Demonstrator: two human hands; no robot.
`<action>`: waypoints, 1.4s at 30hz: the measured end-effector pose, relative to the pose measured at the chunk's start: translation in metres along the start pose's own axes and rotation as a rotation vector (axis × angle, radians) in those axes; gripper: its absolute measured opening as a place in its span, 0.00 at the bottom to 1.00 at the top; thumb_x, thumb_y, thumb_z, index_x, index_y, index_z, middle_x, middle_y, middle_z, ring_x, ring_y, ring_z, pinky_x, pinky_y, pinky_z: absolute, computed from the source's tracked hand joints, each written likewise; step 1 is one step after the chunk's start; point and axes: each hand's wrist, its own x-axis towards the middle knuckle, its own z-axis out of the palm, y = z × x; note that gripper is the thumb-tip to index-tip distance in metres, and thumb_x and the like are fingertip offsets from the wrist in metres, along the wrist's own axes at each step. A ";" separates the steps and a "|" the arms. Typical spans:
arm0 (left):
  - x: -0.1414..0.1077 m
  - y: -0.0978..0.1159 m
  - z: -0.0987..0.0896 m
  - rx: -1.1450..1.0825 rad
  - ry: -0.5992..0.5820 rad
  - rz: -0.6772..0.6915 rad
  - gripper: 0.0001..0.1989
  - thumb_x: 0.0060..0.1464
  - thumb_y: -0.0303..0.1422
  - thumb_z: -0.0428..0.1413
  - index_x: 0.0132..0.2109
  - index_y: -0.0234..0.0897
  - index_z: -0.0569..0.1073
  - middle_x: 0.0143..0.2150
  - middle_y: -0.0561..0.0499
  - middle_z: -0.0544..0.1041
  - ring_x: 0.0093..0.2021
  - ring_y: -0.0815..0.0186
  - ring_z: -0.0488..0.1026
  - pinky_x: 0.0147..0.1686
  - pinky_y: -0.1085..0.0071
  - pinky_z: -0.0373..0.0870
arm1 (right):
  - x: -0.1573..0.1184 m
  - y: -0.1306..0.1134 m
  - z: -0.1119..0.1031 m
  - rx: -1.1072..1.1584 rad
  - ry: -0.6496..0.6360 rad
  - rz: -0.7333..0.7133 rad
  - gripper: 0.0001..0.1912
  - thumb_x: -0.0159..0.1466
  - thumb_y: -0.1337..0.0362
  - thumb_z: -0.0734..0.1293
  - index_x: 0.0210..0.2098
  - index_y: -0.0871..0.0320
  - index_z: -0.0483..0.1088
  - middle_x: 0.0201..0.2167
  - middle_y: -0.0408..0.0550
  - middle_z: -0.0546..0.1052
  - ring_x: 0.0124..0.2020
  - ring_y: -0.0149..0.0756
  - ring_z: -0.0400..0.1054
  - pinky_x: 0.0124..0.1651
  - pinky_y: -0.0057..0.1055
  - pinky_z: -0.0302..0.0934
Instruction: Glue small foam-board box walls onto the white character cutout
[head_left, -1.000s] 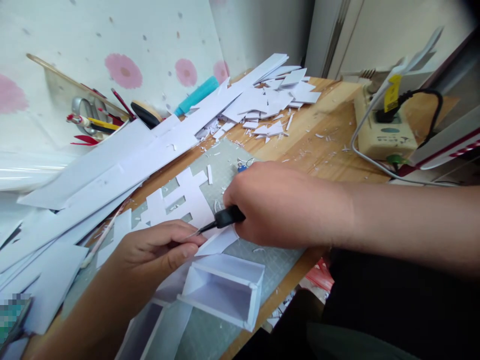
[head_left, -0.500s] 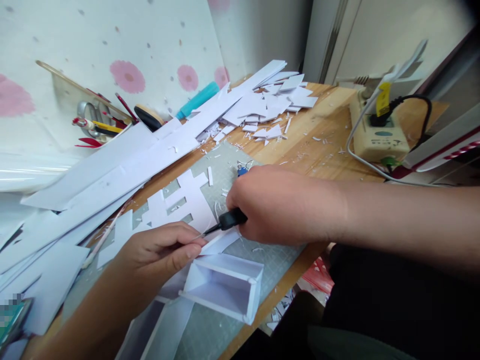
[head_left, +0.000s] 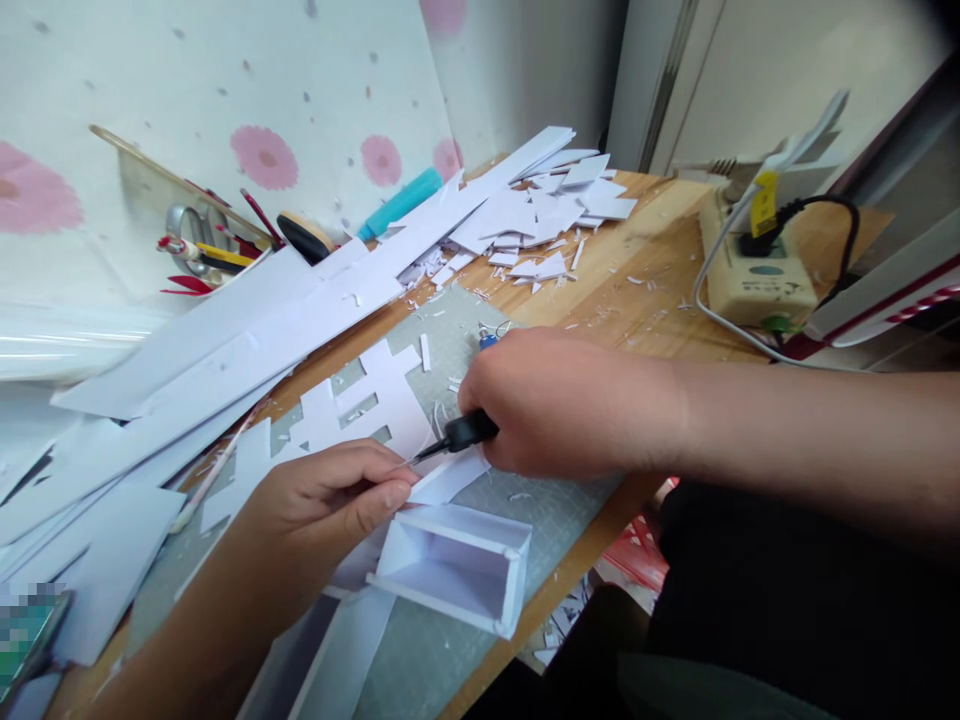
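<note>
My left hand (head_left: 337, 515) is closed, thumb against fingers, on the near end of a white foam-board strip (head_left: 454, 475). My right hand (head_left: 544, 400) is wrapped round a black tool with a thin dark tip (head_left: 469, 430); its handle is hidden in the fist. The tip comes down at the strip's edge, close to my left fingertips, with a fine pale thread beside it. Just below lies an open white foam-board box (head_left: 457, 570), touching or nearly touching the strip. A second white box shape (head_left: 315, 660) is partly covered by my left forearm.
A grey-green cutting mat (head_left: 442, 650) bears a white cut-out sheet (head_left: 390, 385). Long white boards (head_left: 247, 350) and a heap of scraps (head_left: 540, 220) line the back. A turquoise tube (head_left: 401, 203) lies behind them. To the right stands a power strip (head_left: 765, 280) with cables.
The whole view has shifted slightly, things sitting a little further right. Both hands keep almost the same pose, with the tool tip still at the strip's edge.
</note>
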 end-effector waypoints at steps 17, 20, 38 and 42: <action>-0.003 -0.006 -0.001 0.030 0.072 0.030 0.06 0.51 0.38 0.60 0.31 0.47 0.83 0.32 0.56 0.82 0.33 0.67 0.78 0.34 0.80 0.74 | -0.002 -0.002 0.003 -0.016 0.051 -0.006 0.08 0.55 0.66 0.69 0.34 0.54 0.80 0.18 0.45 0.75 0.22 0.40 0.71 0.23 0.28 0.56; -0.005 -0.005 -0.002 0.021 0.087 0.042 0.07 0.51 0.39 0.61 0.31 0.46 0.83 0.31 0.56 0.82 0.32 0.67 0.77 0.33 0.80 0.74 | -0.003 -0.003 0.003 -0.020 0.061 -0.002 0.08 0.55 0.66 0.70 0.33 0.53 0.80 0.18 0.44 0.74 0.21 0.39 0.70 0.21 0.28 0.53; -0.006 -0.002 -0.003 0.038 0.030 0.057 0.07 0.52 0.38 0.60 0.31 0.45 0.83 0.31 0.53 0.82 0.34 0.63 0.78 0.34 0.77 0.74 | -0.003 -0.001 0.002 0.024 -0.025 -0.016 0.07 0.53 0.67 0.68 0.30 0.53 0.78 0.20 0.45 0.76 0.20 0.37 0.67 0.20 0.28 0.51; -0.005 0.000 -0.003 0.030 0.008 0.041 0.08 0.52 0.39 0.59 0.29 0.44 0.82 0.31 0.52 0.82 0.36 0.62 0.79 0.36 0.75 0.75 | -0.002 -0.001 0.000 -0.003 -0.028 -0.004 0.04 0.52 0.66 0.68 0.27 0.52 0.76 0.19 0.43 0.75 0.19 0.37 0.67 0.19 0.29 0.50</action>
